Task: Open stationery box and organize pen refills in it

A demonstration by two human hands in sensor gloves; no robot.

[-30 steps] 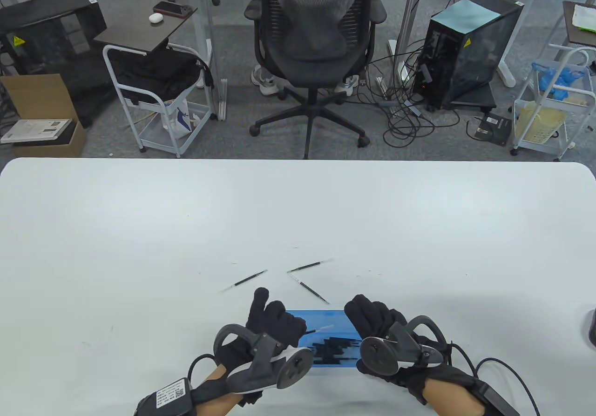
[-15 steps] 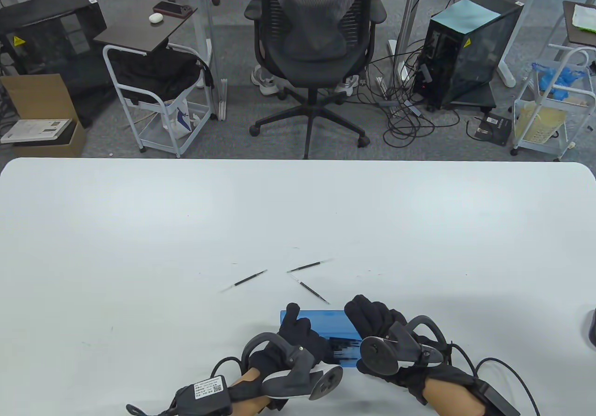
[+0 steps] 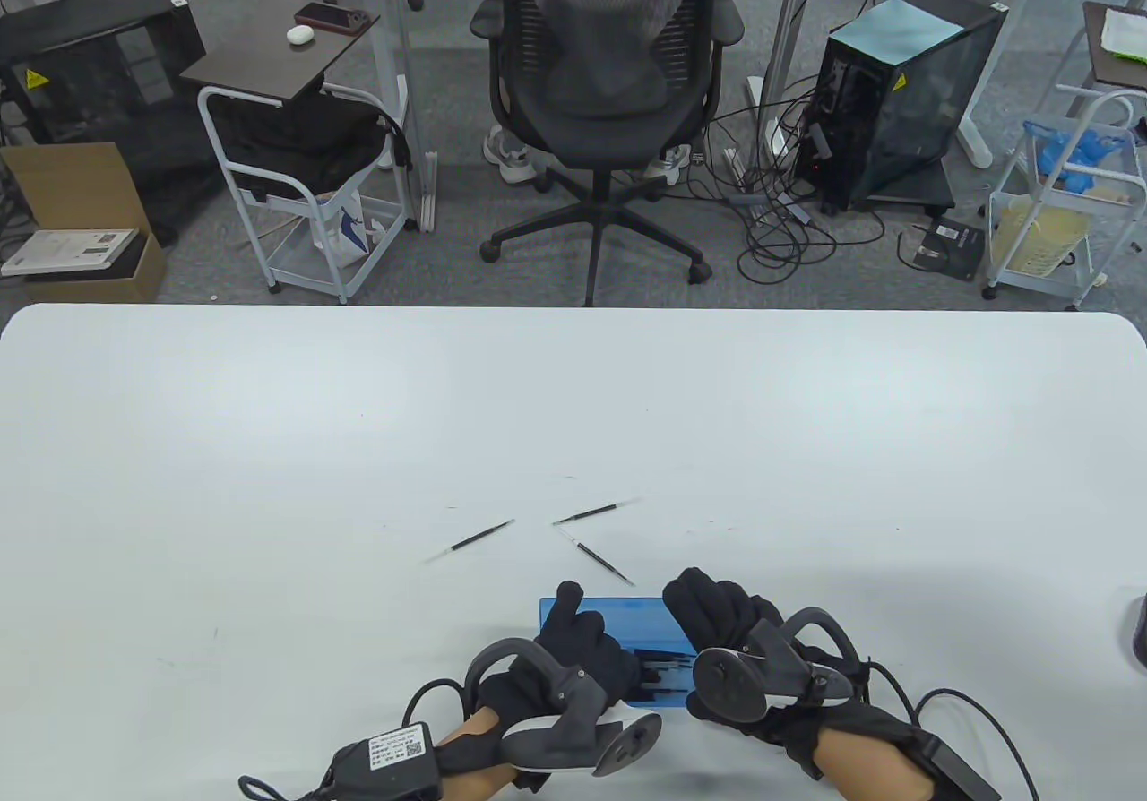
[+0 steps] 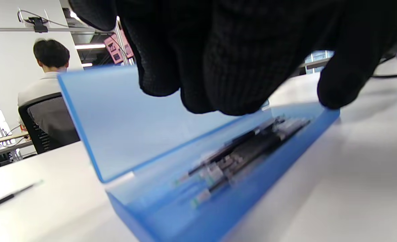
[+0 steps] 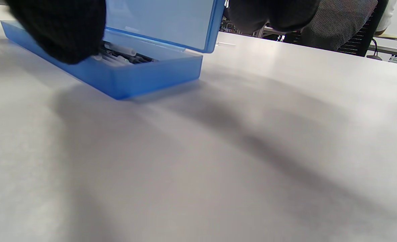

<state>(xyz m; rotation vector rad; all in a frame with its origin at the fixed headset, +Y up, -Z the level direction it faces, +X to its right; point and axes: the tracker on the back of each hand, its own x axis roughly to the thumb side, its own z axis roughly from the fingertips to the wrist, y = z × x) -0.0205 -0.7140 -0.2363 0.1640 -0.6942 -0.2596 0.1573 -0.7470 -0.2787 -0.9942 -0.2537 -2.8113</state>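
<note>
Beyond the open box (image 3: 618, 615), three refills (image 3: 591, 512) lie loose.

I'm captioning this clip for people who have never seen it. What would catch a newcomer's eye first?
The translucent blue plastic stationery box at the table's near edge, its lid raised and dark pen refills inside. Two black-gloved hands flank it: the left hand over the open tray, the right hand at the box's right end. Just beyond lie three loose thin black pen refills on the white table.
</note>
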